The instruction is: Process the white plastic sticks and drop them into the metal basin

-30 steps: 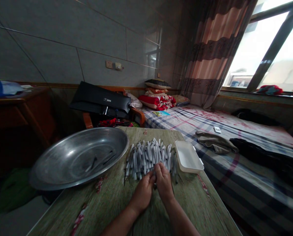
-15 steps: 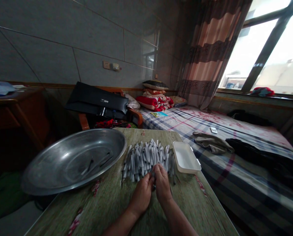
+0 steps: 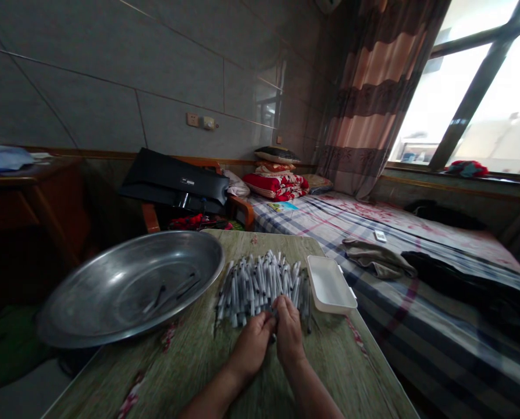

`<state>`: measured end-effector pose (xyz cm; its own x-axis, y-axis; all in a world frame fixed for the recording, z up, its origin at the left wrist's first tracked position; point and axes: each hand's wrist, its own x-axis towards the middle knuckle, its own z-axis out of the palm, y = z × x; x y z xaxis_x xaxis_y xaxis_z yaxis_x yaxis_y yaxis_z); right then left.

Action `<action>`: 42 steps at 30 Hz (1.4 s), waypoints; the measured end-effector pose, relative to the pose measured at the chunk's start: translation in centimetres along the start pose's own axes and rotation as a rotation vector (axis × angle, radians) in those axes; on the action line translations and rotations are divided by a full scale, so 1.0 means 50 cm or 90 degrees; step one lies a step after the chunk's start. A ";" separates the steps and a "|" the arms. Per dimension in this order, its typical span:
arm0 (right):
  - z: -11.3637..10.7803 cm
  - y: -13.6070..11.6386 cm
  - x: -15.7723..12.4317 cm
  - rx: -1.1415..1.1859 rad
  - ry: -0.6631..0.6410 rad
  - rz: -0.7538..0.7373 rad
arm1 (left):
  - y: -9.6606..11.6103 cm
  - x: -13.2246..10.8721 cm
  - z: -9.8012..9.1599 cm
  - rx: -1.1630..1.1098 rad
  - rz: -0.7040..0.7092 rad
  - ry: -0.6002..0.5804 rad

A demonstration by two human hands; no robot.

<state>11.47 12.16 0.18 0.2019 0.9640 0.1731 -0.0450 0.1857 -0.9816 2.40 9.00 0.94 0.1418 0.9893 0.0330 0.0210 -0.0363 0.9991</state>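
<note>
A heap of pens (image 3: 260,279) with clear or whitish barrels and dark tips lies on the wood-patterned table (image 3: 190,372). At the heap's near edge, my left hand (image 3: 255,340) and my right hand (image 3: 288,329) meet, fingers closed. Between them they pinch a pen, mostly hidden by the fingers; a dark end shows below. To the right of the heap is a white plastic box (image 3: 332,284) with its inside facing up. On the left, a large metal basin (image 3: 111,291) holds a few pens (image 3: 159,297).
The basin overhangs the table's left edge. A bed (image 3: 312,215) with clothes (image 3: 373,258) runs along the right side. Behind the table stands a wooden chair (image 3: 242,210) bearing a black bag (image 3: 177,183). A wooden desk (image 3: 50,180) is at far left.
The view has shifted slightly. Both hands stay together at the heap's near edge, with only a small shift of the fingers.
</note>
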 end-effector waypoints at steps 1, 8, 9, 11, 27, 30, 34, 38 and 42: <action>0.000 -0.003 -0.001 0.008 -0.002 0.004 | 0.000 0.001 -0.002 -0.075 -0.049 -0.026; 0.003 0.006 -0.003 0.065 -0.016 0.036 | 0.003 -0.006 -0.012 -0.121 -0.122 -0.042; 0.004 0.008 -0.002 0.061 -0.015 0.031 | 0.003 -0.007 -0.011 -0.055 -0.057 -0.010; 0.006 0.009 -0.002 0.047 -0.010 0.014 | 0.003 -0.010 -0.008 0.096 0.052 0.067; 0.009 0.009 0.007 0.171 -0.027 0.114 | 0.011 -0.011 -0.015 0.433 0.111 0.122; -0.017 0.004 0.037 0.249 -0.002 0.141 | 0.000 -0.006 -0.025 0.285 0.072 0.071; -0.040 0.009 0.064 0.335 0.002 0.148 | -0.011 -0.010 -0.038 0.061 -0.079 0.014; -0.017 0.015 0.044 0.327 -0.099 0.216 | -0.005 -0.007 -0.028 -0.146 -0.167 0.024; -0.001 0.009 0.017 0.215 -0.094 0.157 | 0.000 -0.002 -0.015 -0.310 -0.147 0.061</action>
<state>11.64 13.04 -0.13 0.0048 0.9996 -0.0290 -0.3961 -0.0247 -0.9179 1.62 8.99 0.94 0.0970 0.9730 -0.2095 -0.4233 0.2309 0.8761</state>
